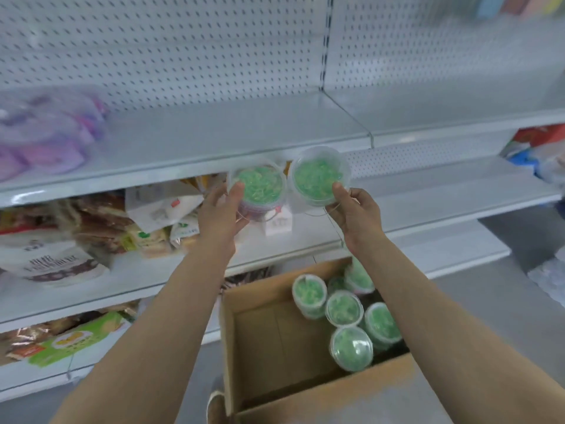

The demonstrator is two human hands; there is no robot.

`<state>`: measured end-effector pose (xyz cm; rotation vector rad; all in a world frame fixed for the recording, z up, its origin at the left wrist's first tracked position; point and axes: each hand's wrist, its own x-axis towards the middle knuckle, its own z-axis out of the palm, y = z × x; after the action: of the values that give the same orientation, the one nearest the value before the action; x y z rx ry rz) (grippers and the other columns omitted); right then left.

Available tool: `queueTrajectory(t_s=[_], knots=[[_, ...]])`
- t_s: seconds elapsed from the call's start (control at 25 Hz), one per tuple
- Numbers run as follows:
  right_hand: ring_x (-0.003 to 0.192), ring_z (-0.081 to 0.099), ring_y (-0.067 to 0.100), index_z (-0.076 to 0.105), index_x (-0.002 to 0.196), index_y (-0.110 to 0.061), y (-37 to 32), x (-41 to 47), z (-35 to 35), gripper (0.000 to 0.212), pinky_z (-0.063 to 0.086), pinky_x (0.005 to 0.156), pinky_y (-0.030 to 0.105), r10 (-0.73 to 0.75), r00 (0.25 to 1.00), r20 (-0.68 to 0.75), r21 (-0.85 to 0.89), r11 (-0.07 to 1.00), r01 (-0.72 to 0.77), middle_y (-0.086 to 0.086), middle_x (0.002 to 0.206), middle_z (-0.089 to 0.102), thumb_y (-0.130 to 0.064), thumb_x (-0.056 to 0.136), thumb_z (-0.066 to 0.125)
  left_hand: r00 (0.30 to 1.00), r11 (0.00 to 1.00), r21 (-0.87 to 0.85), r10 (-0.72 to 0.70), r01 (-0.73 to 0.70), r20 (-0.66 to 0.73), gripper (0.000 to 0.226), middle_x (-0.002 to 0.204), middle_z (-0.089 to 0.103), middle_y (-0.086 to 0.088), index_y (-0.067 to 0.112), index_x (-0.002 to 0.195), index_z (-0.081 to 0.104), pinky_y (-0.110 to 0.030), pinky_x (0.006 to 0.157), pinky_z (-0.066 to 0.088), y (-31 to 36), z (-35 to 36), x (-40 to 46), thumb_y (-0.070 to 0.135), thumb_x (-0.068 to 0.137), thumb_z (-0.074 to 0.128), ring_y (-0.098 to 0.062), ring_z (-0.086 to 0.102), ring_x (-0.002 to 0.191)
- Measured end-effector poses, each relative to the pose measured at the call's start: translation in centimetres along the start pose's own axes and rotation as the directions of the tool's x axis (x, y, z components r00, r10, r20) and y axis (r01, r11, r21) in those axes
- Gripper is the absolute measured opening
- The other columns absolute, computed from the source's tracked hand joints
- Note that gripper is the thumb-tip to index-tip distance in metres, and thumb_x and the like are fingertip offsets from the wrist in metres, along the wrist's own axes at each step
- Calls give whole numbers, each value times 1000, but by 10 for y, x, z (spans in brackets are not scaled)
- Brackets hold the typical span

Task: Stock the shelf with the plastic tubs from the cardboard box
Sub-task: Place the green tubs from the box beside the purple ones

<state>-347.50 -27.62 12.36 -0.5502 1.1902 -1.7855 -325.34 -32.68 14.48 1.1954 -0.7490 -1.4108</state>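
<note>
My left hand (224, 211) grips a clear plastic tub (260, 186) filled with green pieces, thumb on its lid. My right hand (354, 214) grips a second such tub (318, 175), and a thin wire handle hangs below it. Both tubs are raised side by side just in front of the front edge of the grey metal shelf (232, 139), lids tilted toward me. Below, an open cardboard box (275, 332) on the floor holds several more green-filled tubs (344, 309) packed along its right side; its left half is bare.
Purple packaged goods (46, 133) sit at the left end of the same shelf. The lower shelves carry snack bags (55, 261) and a green box (79, 338). A white pegboard back panel (171, 47) rises behind. Colourful packs (541, 151) lie at far right.
</note>
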Motion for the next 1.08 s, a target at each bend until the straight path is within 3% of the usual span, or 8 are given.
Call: queueTrajectory(t_s=[0.08,0.28,0.4,0.6,0.68,0.84,0.92,1.08], knots=[[93,69,22,49,79,-13,-7,6,43,26,59,85,33,-7,996,84,-3,1000,8,11,88,67,-14,87,74,999,998,-46,38,-39,-26,47,124,60,-7,15,127,55,-37,77,60,34,-17,13,28,86,73,-14,65,95],[83,65,22,48,75,-14,3,27,152,30,59,87,33,18,986,164,-73,997,-6,15,91,61,-19,86,75,976,985,-113,104,-127,-190,46,104,62,-1,16,124,59,-36,77,60,107,-69,63,32,84,75,-11,63,84],[86,61,21,49,78,-13,23,48,209,30,58,87,32,52,981,186,-122,992,-29,14,92,57,-25,85,76,954,985,-98,107,-140,-281,50,113,63,-5,17,121,60,-41,77,60,133,-101,108,38,79,78,-19,65,95],[91,64,23,58,95,-3,51,82,270,37,58,77,25,78,987,142,-255,966,-40,9,96,60,-34,84,76,935,989,80,141,-121,-325,55,113,65,-7,17,117,63,-41,74,61,144,-131,162,55,77,71,-25,66,88],[94,68,24,60,105,-2,52,92,282,46,56,75,23,79,990,119,-320,947,-37,6,99,60,-41,84,75,932,966,237,175,-101,-318,55,112,64,-2,20,118,62,-43,83,58,150,-134,171,60,82,61,-23,62,90],[78,68,19,57,96,-11,47,102,292,48,58,85,34,53,995,80,-541,841,-1,1,95,60,-56,83,69,920,849,527,235,-38,-313,58,118,63,-5,15,122,61,-43,97,46,156,-135,178,62,90,49,-25,56,102],[97,65,21,55,113,-16,45,102,289,51,52,90,34,-68,991,114,-652,748,127,0,111,60,-57,84,66,895,814,573,323,-97,-307,65,132,57,-7,15,134,52,-45,102,43,153,-131,174,62,89,50,-28,52,120],[131,43,10,50,132,-35,44,107,272,51,37,105,29,-244,843,479,-624,581,523,-13,143,44,-50,86,67,709,414,772,702,-482,66,46,146,46,-5,21,132,56,-39,113,29,132,-129,172,45,92,59,-22,31,140]])
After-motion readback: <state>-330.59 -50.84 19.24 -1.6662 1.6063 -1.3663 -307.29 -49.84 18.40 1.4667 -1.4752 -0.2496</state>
